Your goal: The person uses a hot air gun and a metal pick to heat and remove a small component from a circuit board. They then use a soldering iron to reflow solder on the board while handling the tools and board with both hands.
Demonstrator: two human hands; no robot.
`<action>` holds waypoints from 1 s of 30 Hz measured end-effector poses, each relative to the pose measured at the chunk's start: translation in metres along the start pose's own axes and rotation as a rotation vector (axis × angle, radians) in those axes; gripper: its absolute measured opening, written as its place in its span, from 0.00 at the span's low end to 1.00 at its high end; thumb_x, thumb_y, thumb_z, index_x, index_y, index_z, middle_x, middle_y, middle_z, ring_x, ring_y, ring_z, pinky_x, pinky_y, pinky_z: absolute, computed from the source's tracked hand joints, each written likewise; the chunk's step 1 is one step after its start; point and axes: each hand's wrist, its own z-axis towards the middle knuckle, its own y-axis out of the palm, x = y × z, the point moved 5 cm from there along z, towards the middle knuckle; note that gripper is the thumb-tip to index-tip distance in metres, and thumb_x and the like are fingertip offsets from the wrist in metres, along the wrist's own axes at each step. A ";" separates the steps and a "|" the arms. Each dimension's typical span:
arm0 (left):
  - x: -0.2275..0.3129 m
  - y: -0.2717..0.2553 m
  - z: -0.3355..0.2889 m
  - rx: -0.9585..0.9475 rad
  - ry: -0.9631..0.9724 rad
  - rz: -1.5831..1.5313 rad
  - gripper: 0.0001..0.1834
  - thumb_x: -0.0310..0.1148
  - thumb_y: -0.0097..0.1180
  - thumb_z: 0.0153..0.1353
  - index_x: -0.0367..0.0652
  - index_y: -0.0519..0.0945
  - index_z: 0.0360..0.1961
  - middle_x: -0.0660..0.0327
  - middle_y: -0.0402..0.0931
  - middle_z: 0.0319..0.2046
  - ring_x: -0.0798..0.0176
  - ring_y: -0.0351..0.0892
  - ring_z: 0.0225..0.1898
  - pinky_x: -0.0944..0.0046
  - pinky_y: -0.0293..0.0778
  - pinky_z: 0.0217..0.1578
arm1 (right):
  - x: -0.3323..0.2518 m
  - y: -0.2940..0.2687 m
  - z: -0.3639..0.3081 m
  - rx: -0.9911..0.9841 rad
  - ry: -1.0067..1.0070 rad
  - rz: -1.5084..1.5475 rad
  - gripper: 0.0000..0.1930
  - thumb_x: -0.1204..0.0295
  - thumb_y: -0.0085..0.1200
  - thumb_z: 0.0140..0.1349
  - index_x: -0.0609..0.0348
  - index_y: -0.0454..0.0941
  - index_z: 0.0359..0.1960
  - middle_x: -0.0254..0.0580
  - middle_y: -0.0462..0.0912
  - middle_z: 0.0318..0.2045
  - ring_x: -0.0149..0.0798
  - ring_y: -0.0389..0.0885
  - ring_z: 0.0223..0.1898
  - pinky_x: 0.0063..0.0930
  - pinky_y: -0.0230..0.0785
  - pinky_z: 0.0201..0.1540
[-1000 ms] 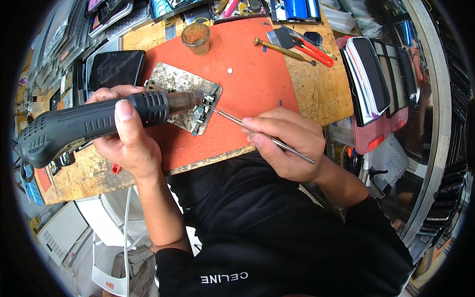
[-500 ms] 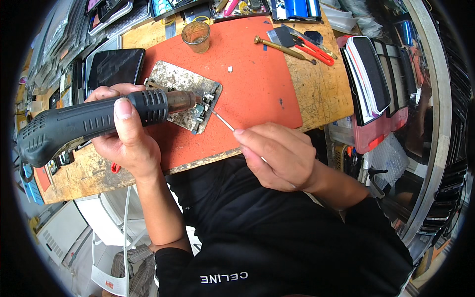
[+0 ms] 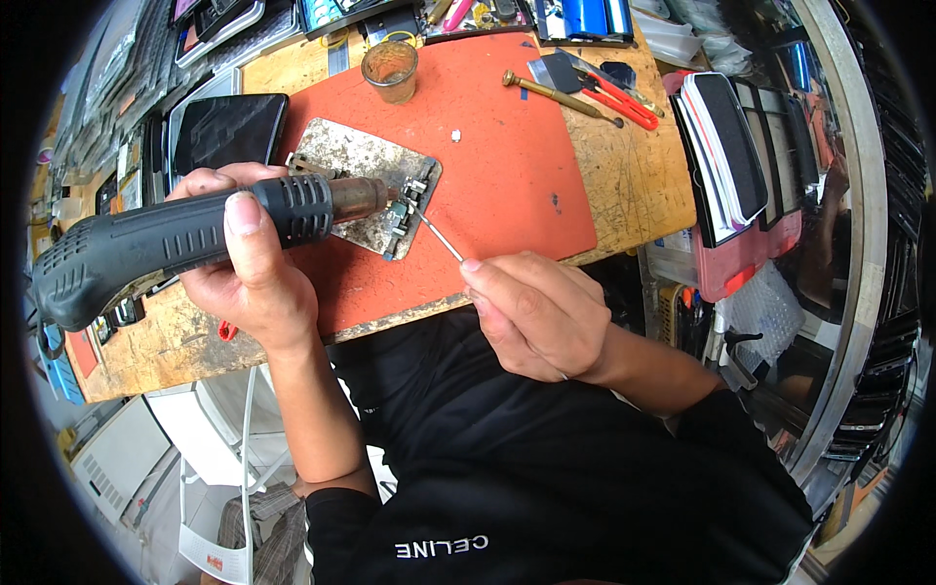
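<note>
a: what is being held at the left?

b: a black heat gun (image 3: 185, 234) is being held by the left grip (image 3: 255, 283); its barrel is being fully wrapped, with the thumb being laid along the near side.

a: how is its handling being judged?

b: it is being judged bulky, stiff and fairly heavy. the ribbed plastic is being favoured as the place to hold; the metal nozzle (image 3: 359, 199) is being treated as possibly hot.

a: and in the middle?

b: a small circuit board (image 3: 401, 216) is being carried by a stained plate (image 3: 361, 146) on the red mat (image 3: 507, 195), and all of it is being supported by the worktop (image 3: 634, 185). the board is being faced by the nozzle's mouth. it is being judged light, stiff and fragile, its edges being preferred for any hold.

a: what is being done at the right?

b: a slim metal tool (image 3: 444, 241) is being pinched by the right grip (image 3: 546, 312), thumb and fingertips being closed on its shaft. its tip is being held at the board; whether contact is being made cannot be told. the shaft is being judged light, rigid and rather slippery.
</note>
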 end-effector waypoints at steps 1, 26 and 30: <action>0.001 0.001 0.000 -0.019 0.013 0.010 0.19 0.34 0.68 0.70 0.35 0.75 0.54 0.49 0.84 0.40 0.58 0.85 0.42 0.56 0.83 0.51 | 0.001 0.000 -0.001 0.002 0.009 0.003 0.17 0.89 0.63 0.62 0.76 0.85 0.53 0.55 0.89 0.36 0.42 0.91 0.30 0.29 0.84 0.32; -0.001 0.002 -0.001 -0.022 -0.013 0.020 0.20 0.35 0.68 0.70 0.36 0.75 0.56 0.49 0.85 0.40 0.58 0.85 0.42 0.56 0.83 0.51 | 0.003 -0.004 0.006 0.066 0.134 0.108 0.14 0.89 0.64 0.62 0.79 0.85 0.50 0.54 0.90 0.34 0.44 0.91 0.32 0.31 0.85 0.35; -0.003 0.001 0.000 0.007 -0.028 0.017 0.20 0.36 0.68 0.70 0.37 0.75 0.55 0.49 0.85 0.40 0.58 0.85 0.42 0.56 0.82 0.52 | 0.003 -0.002 0.006 0.076 0.126 0.106 0.14 0.89 0.67 0.58 0.78 0.85 0.47 0.54 0.88 0.34 0.48 0.90 0.31 0.36 0.83 0.33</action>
